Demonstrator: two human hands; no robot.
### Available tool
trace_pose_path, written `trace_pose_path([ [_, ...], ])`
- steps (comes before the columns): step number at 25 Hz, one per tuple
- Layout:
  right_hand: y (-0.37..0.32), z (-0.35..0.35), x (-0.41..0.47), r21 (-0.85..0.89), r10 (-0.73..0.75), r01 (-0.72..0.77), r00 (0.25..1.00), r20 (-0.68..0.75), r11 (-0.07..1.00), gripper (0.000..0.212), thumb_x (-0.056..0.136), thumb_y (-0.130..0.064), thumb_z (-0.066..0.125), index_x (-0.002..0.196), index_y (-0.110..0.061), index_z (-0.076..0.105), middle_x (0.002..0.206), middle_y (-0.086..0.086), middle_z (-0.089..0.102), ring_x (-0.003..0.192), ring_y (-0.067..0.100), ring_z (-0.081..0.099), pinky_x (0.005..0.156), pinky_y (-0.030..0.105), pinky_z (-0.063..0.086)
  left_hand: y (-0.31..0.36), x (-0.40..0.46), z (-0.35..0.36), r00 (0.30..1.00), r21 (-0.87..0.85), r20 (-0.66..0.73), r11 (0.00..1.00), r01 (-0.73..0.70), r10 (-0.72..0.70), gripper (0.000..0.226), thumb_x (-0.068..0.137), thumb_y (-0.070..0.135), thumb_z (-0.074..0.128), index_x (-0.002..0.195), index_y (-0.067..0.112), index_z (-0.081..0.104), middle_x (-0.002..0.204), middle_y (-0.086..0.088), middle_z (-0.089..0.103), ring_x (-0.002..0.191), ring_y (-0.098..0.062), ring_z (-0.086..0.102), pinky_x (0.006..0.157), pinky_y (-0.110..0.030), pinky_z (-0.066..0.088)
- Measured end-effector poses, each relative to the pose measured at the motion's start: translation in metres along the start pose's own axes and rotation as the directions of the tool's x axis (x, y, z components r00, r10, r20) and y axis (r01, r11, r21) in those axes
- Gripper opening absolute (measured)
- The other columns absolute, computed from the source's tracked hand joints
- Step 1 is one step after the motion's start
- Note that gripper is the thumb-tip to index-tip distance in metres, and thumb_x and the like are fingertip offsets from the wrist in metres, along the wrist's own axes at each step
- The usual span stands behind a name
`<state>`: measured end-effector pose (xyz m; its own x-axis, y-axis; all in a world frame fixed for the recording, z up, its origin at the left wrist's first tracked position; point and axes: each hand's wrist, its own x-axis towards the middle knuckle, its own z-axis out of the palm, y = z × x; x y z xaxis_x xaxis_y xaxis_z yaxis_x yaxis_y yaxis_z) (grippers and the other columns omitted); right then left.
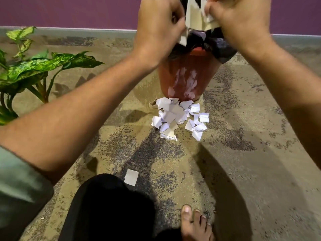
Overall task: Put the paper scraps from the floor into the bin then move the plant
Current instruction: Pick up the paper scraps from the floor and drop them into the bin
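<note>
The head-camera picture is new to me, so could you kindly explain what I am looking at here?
There is no machine here: a person wears a wide-angle camera on the head, so you look forward and down along their own bare arms. The left hand and the right hand are raised over a reddish-brown bin lined with a black bag, and both hold pieces of pale paper above its opening. On the speckled floor a pile of white paper scraps lies right in front of the bin, and a single scrap lies nearer, by the person's dark-clothed knee. A bare foot shows at the bottom. The leafy green plant stands at the left, untouched. A purple wall runs behind.
</note>
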<state>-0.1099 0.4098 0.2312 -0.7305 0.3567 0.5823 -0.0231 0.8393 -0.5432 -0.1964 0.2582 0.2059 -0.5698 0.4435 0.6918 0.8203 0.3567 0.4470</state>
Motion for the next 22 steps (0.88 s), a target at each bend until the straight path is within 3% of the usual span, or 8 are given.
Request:
trace_pose_path([
  [2,0.001,-0.013,0.013,-0.165,0.008,0.017,0.989,0.147,0.986,0.022,0.093,-0.012,0.042,0.098,-0.016,0.062,0.092,0.006,0.059,0.086,0.019,0.054,0.077,0.035,0.043,0.003,0.018,0.004,0.999,0.175,-0.028,0.984,-0.023,0.028,0.01,0.082,0.009,0.058,0.077,0.016,0.064,0.069,-0.007,0.063,0.067,-0.013,0.059,0.057,-0.027,0.042],
  [5,0.025,0.009,-0.028,-0.332,0.272,-0.272,0.961,-0.049,0.903,0.035,0.083,-0.034,0.032,0.093,-0.01,0.055,0.074,0.012,0.052,0.07,0.007,0.054,0.075,0.036,0.043,0.008,0.033,0.009,0.945,0.251,0.25,0.957,0.145,-0.209,0.025,0.082,-0.014,0.04,0.087,0.01,0.042,0.067,-0.013,0.037,0.076,-0.03,0.043,0.066,-0.041,0.031],
  [8,0.047,0.069,-0.329,-0.422,0.468,-0.391,0.879,0.094,0.818,0.03,0.096,-0.035,0.039,0.115,-0.012,0.047,0.059,0.011,0.061,0.046,0.02,0.056,0.05,0.032,0.044,-0.014,0.03,0.002,0.915,0.064,0.329,0.972,0.227,-0.235,0.032,0.073,-0.016,0.024,0.085,0.009,0.041,0.078,-0.014,0.041,0.079,-0.033,0.047,0.066,-0.042,0.033],
  [11,0.061,0.115,-0.486,-0.479,0.456,-0.348,0.88,0.129,0.806,0.021,0.1,-0.029,0.034,0.094,-0.017,0.05,0.06,0.012,0.062,0.044,0.024,0.053,0.046,0.03,0.04,-0.019,0.04,0.017,0.957,0.069,0.132,0.965,0.252,-0.259,0.019,0.066,-0.013,0.042,0.078,0.002,0.04,0.067,-0.024,0.033,0.05,-0.015,0.04,0.047,-0.029,0.033],
  [14,0.048,0.081,-0.412,-0.435,0.375,-0.27,0.91,0.177,0.859,0.016,0.095,-0.029,0.041,0.105,-0.017,0.043,0.058,0.015,0.06,0.045,0.026,0.056,0.045,0.03,0.043,-0.01,0.044,0.027,0.954,0.074,0.105,0.959,0.273,-0.28,0.02,0.086,0.02,0.058,0.089,0.0,0.059,0.089,-0.017,0.062,0.07,-0.011,0.064,0.069,-0.032,0.055],
  [17,0.018,0.01,-0.118,-0.243,0.054,-0.019,0.989,0.138,0.97,0.041,0.083,-0.038,0.041,0.105,-0.005,0.05,0.077,0.024,0.061,0.075,0.035,0.067,0.053,0.021,0.038,-0.013,0.04,0.03,0.948,0.061,0.183,0.965,0.255,-0.262,0.025,0.095,0.024,0.05,0.102,0.012,0.071,0.094,0.001,0.07,0.09,-0.009,0.064,0.083,-0.027,0.053],
  [19,0.001,0.008,0.021,-0.16,0.156,-0.144,0.986,0.065,0.977,0.048,0.089,-0.044,0.046,0.096,0.0,0.065,0.091,0.023,0.067,0.081,0.021,0.063,0.062,0.026,0.039,-0.012,0.034,0.027,0.959,0.048,0.152,0.971,0.234,-0.239,0.025,0.095,0.022,0.049,0.107,0.016,0.07,0.101,0.001,0.07,0.097,-0.009,0.063,0.086,-0.023,0.05],
  [22,0.028,0.019,-0.012,-0.163,0.094,-0.072,0.987,0.128,0.984,0.038,0.084,-0.051,0.059,0.09,-0.016,0.074,0.092,0.004,0.073,0.087,0.013,0.065,0.08,0.034,0.053,-0.015,0.023,0.025,0.959,0.102,0.184,0.975,0.199,-0.216,0.025,0.093,0.025,0.051,0.105,0.017,0.071,0.1,0.002,0.071,0.095,-0.009,0.063,0.084,-0.023,0.05],
])
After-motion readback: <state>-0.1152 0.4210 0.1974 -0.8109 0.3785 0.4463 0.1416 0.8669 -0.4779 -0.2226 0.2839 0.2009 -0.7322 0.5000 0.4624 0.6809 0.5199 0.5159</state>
